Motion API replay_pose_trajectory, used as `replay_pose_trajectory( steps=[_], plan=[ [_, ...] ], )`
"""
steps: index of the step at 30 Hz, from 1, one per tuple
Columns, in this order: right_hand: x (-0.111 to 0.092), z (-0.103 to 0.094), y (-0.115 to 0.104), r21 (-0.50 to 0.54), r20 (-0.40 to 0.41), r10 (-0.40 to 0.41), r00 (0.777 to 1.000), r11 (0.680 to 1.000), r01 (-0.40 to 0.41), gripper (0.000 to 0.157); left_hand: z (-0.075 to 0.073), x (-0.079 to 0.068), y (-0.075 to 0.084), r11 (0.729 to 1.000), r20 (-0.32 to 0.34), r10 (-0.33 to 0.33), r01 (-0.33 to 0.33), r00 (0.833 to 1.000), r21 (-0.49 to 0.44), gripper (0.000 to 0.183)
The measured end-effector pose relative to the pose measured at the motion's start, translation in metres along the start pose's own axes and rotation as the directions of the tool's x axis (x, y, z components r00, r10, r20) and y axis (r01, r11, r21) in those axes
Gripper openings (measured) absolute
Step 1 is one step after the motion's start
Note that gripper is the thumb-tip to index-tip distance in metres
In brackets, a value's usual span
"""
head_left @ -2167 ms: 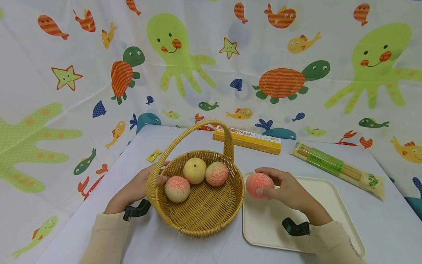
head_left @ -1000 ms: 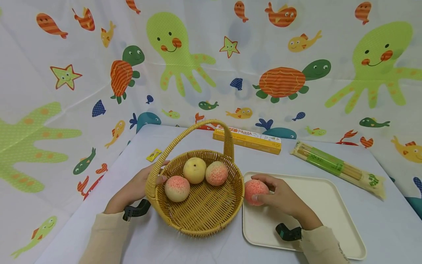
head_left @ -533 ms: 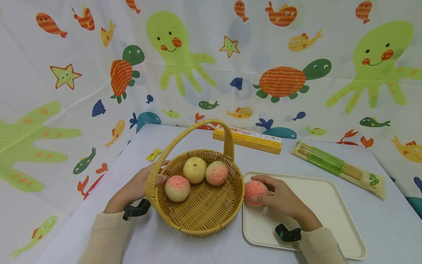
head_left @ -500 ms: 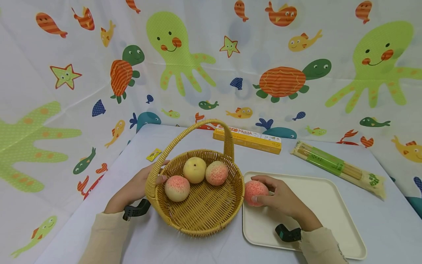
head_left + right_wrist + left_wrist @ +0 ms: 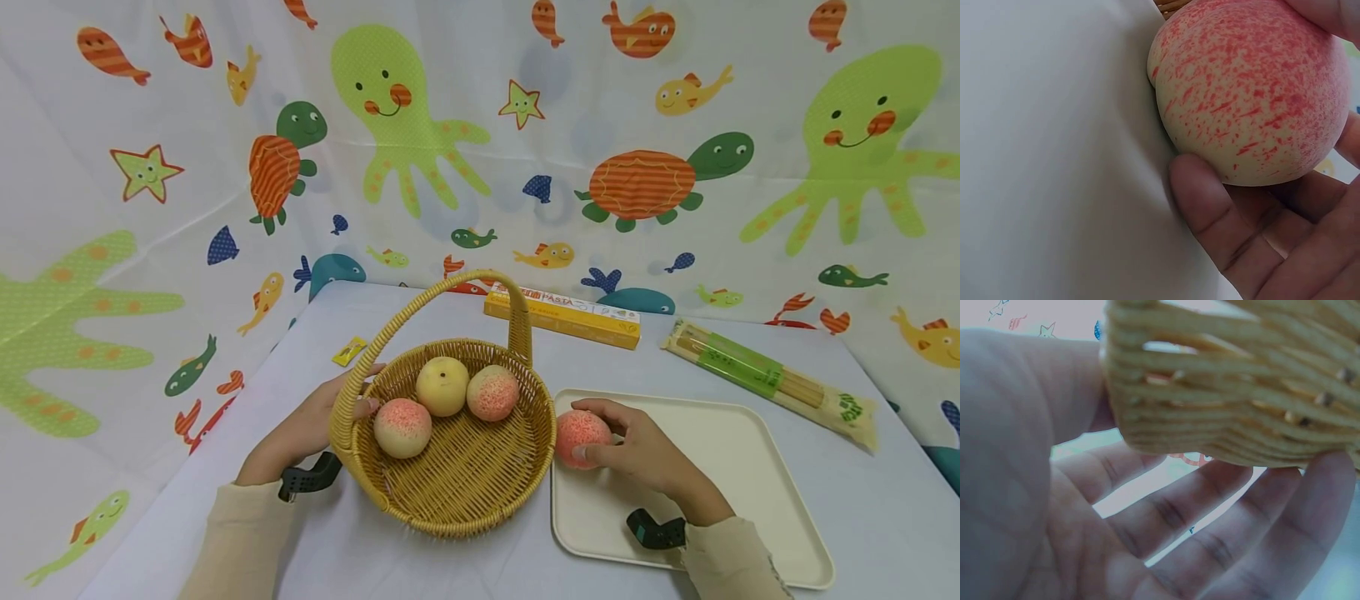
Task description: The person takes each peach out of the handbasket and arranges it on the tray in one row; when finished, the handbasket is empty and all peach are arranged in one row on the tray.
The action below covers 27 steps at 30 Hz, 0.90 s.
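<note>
My left hand (image 5: pixel 307 425) grips the left side of a wicker basket (image 5: pixel 450 527) with a tall arched handle. In the left wrist view its thumb goes over the rim, and the fingers (image 5: pixel 1210 500) reach under the woven side. Inside the basket lie a pink-and-cream peach (image 5: pixel 403 429), a yellow round fruit (image 5: pixel 442 387) and another speckled peach (image 5: pixel 493 393). My right hand (image 5: pixel 648 454) holds a pink peach (image 5: pixel 579 435) at the left end of a cream tray (image 5: pixel 742 500), right beside the basket. The right wrist view shows fingers and thumb around this peach (image 5: pixel 1254 94), low over the tray.
Behind the basket lies a yellow pasta box (image 5: pixel 562 321). A clear packet of noodles with a green band (image 5: pixel 750 367) lies at the back right. A small yellow sachet (image 5: pixel 349 351) is at the left, and a sea-animal curtain (image 5: pixel 465 100) hangs behind the table.
My right hand has brought the peach down and slightly nearer me onto the tray's left end, then stayed there. The left hand and basket have kept their place.
</note>
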State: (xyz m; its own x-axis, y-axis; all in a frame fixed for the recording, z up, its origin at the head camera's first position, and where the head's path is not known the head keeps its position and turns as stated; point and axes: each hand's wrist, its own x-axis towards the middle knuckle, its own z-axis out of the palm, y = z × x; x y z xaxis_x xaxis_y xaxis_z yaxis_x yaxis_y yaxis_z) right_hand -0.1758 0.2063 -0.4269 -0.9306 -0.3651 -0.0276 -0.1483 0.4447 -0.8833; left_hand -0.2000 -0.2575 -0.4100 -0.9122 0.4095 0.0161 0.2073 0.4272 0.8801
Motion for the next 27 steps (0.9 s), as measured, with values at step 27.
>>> replay_pose_trajectory(
  steps=[27],
  plan=[
    [-0.0016, -0.0039, -0.0034, 0.018, 0.04, 0.021, 0.999, 1.0, -0.022, 0.069, 0.0, -0.0001, -0.0021, 1.0, 0.001, 0.01, -0.01, 1.0, 0.013, 0.055]
  ],
)
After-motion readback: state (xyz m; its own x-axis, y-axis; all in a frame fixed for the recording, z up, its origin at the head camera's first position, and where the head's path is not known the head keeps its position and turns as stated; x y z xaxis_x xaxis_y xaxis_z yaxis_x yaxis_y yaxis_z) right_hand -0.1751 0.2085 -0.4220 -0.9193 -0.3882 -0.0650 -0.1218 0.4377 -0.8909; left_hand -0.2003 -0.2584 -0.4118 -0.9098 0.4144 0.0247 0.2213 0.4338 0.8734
